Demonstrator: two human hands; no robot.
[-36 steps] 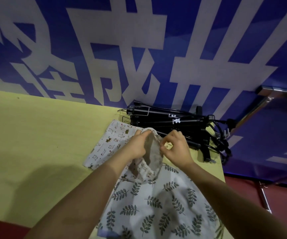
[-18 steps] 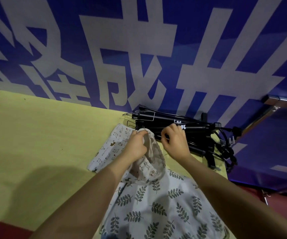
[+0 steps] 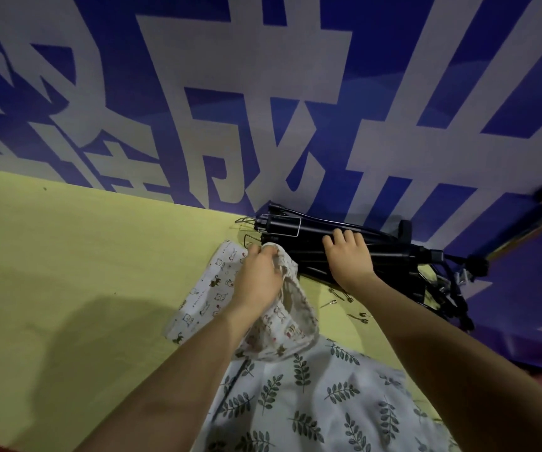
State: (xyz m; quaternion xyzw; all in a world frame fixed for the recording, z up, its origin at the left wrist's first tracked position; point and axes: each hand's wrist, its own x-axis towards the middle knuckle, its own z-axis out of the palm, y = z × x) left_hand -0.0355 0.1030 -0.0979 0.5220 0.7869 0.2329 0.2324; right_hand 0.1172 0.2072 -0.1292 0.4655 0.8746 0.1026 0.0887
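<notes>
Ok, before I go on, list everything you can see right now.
table: one, yellow-green, fills the left and middle
wall banner: one, blue with big white characters, behind the table
black hangers: a pile, count unclear, black, at the table's back right against the banner
animal-print garment: one, white with small animals, mid-table
leaf-print cloth: one, white with green leaves, near edge, partly under the garment
small metal pins: several, brass-coloured, on the table beside the hangers
metal rail: one, silvery, far right
left hand: grips the garment's gathered edge
right hand: on the hanger pile, grip unclear
</notes>
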